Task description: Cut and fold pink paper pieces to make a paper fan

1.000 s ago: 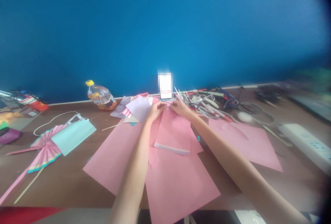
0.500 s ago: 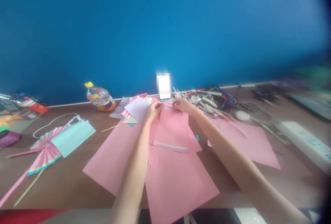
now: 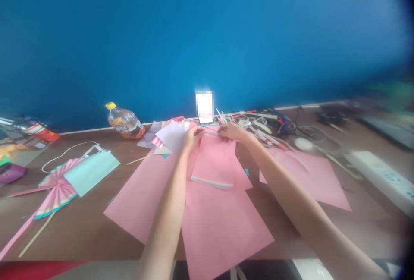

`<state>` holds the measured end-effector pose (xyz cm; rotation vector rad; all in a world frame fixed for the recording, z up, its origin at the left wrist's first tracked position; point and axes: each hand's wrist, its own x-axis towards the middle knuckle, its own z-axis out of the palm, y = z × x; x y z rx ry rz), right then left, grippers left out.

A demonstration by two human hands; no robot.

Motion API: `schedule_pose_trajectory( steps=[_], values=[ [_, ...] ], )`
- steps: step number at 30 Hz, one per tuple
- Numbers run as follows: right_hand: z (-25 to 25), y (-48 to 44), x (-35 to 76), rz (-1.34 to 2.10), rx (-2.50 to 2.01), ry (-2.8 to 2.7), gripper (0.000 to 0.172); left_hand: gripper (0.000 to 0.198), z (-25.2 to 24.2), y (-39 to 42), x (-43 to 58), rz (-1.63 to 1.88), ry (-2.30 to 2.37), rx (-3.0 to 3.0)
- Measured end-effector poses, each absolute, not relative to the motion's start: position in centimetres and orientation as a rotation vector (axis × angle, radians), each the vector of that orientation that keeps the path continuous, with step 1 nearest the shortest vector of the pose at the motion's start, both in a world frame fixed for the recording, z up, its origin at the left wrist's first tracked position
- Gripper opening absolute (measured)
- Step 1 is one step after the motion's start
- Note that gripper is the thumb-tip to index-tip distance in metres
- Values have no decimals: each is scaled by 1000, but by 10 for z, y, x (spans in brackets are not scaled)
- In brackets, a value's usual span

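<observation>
A pink paper sheet [image 3: 213, 159] lies in the middle, over larger pink sheets [image 3: 226, 228]. It has a white strip [image 3: 212, 183] along its near edge and another pale strip [image 3: 211, 132] along its far edge. My left hand [image 3: 193, 136] pinches the far left corner, fingertips together on the edge. At the far right corner my right hand [image 3: 231, 131] has its thumb and fingers closed on the same sheet. The fingertips are small and partly hidden.
Left stand a tilted drink bottle [image 3: 126, 124], a folded paper fan [image 3: 61, 185] and a light-blue paper piece [image 3: 92, 172]. Lilac papers [image 3: 173, 135] lie beside my left hand. Cables [image 3: 258, 127], more pink paper [image 3: 310, 178] and a white power strip [image 3: 384, 176] are right. A bright, blurred-out upright object [image 3: 205, 106] stands behind.
My right hand has slid slightly right along the far edge. The central sheet's near edge has shifted a little to the left. My left hand stays at its corner.
</observation>
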<state>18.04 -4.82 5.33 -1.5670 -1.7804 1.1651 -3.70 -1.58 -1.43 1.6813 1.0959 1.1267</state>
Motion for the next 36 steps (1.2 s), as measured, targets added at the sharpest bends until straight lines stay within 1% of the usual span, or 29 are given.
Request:
schedule_pose_trajectory(
  steps=[8, 13, 18, 36],
  values=[
    [47, -44, 186, 1127, -1631, -1821, 8, 28, -17, -14, -37, 1118, 1123, 1722],
    [47, -45, 188, 1167, -1655, -1783, 9, 28, -17, -13, -38, 1091, 1132, 1748],
    [47, -43, 189, 1181, -1735, -1783, 12, 29, -16, -13, -38, 1091, 1139, 1769],
    [62, -49, 200, 1123, -1884, -1854, 18, 25, -15, -15, -36, 1096, 1147, 1795]
  ],
)
